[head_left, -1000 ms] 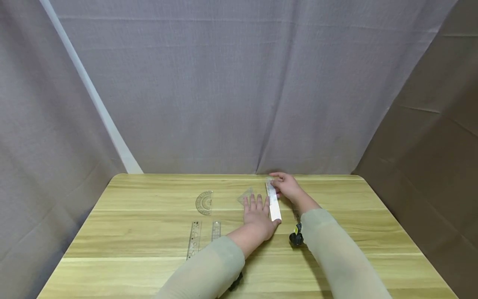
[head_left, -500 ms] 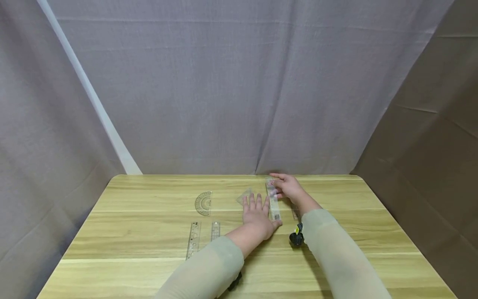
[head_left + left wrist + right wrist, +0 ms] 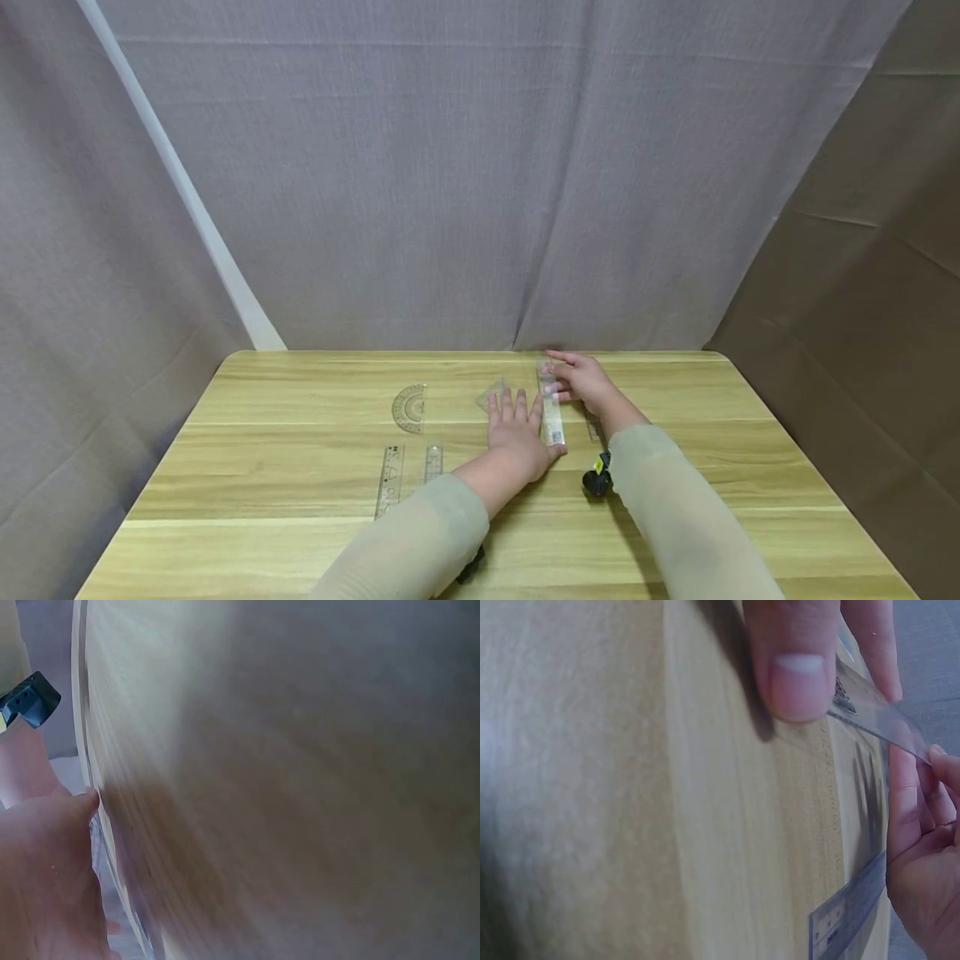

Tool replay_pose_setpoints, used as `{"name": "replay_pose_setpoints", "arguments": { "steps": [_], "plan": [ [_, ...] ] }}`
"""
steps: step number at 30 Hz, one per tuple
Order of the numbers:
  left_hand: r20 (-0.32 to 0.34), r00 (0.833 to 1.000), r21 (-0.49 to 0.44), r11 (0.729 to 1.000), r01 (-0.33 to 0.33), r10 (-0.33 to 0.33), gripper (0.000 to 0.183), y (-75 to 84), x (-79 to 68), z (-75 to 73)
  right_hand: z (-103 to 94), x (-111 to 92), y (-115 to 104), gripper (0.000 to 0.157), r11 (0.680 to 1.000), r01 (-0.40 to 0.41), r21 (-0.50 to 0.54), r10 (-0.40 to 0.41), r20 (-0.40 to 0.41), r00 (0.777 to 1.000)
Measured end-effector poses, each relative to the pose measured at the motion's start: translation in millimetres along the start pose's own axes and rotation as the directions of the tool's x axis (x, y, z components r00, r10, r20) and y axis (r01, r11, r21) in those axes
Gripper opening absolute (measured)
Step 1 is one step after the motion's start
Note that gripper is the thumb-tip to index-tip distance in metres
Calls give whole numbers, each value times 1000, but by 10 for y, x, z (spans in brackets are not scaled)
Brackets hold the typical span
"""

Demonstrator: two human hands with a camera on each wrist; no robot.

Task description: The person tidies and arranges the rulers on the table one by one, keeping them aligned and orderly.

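The narrow, transparent ruler (image 3: 552,417) bears a dark printed patch (image 3: 557,437).

Close up at the top, we are seeing the left hand (image 3: 799,656), its thumb sitting beside one end of a clear strip (image 3: 887,724), where a dark printed mark (image 3: 843,697) is showing; whether they are touching, we are not making out. At the right, the right hand (image 3: 930,877) is pinching the strip's other end. Lower down, another clear piece (image 3: 847,909) is lying on the wooden tabletop (image 3: 705,787). Beyond the table's edge, grey cloth (image 3: 934,652) is showing.
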State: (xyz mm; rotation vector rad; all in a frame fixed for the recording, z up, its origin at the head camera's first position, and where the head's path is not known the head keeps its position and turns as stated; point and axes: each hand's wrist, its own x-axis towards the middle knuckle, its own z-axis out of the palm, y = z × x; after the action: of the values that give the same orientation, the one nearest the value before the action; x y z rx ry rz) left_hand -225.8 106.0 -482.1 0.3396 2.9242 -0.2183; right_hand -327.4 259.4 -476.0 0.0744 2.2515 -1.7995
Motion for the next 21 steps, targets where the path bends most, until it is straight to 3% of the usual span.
{"name": "replay_pose_setpoints", "arguments": {
  "steps": [14, 21],
  "plan": [
    [0, 999, -30, 999, -33, 33, 98, -45, -52, -24, -13, -15, 42, 49, 999, -2, 50, 1, 21, 1000],
    [-33, 998, -12, 998, -53, 53, 98, -81, -118, -43, 3, -50, 82, 51, 997, 1, 77, -4, 38, 999]
  ]
}}
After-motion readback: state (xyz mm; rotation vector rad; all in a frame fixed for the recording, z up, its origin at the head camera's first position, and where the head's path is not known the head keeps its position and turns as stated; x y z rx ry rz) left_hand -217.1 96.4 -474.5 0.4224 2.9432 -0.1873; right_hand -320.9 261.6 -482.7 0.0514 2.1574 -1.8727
